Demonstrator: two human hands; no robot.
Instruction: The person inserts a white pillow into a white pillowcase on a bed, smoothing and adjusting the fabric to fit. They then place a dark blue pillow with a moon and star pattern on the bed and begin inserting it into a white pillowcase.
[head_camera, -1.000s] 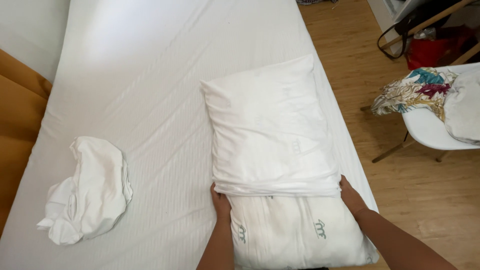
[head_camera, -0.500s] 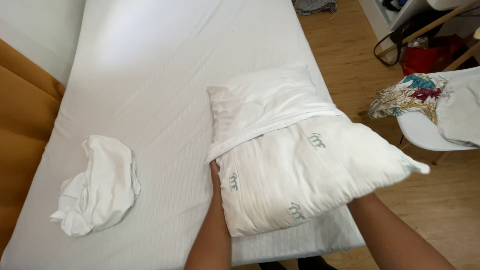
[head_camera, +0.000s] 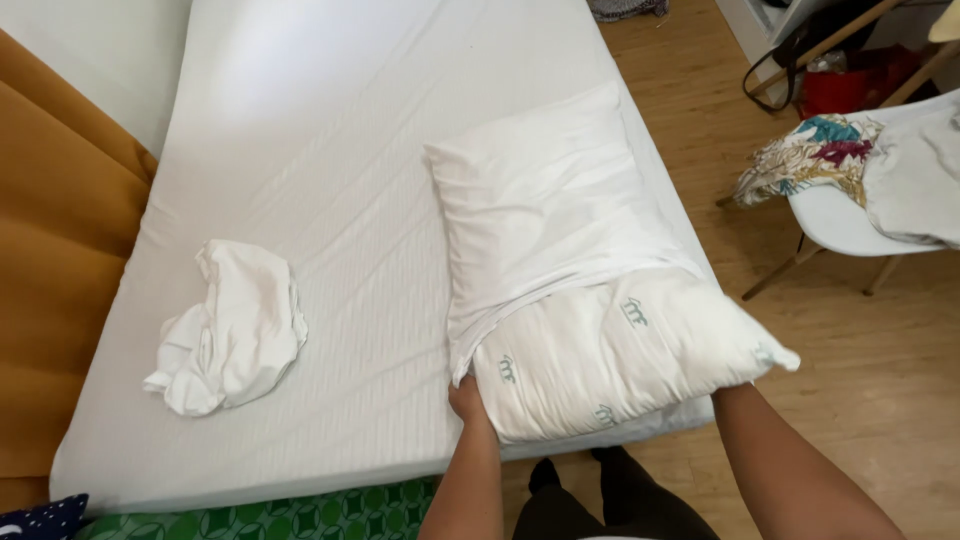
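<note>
White-sheeted mattress (head_camera: 330, 200) on wood floor (head_camera: 870, 330); chair (head_camera: 850, 215) beside.

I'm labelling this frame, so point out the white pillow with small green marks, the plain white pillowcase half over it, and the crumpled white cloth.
white pillow with small green marks (head_camera: 620, 350), head view, bare lower half.
plain white pillowcase (head_camera: 545, 200), head view, middle.
crumpled white cloth (head_camera: 235, 330), head view, centre.
</note>
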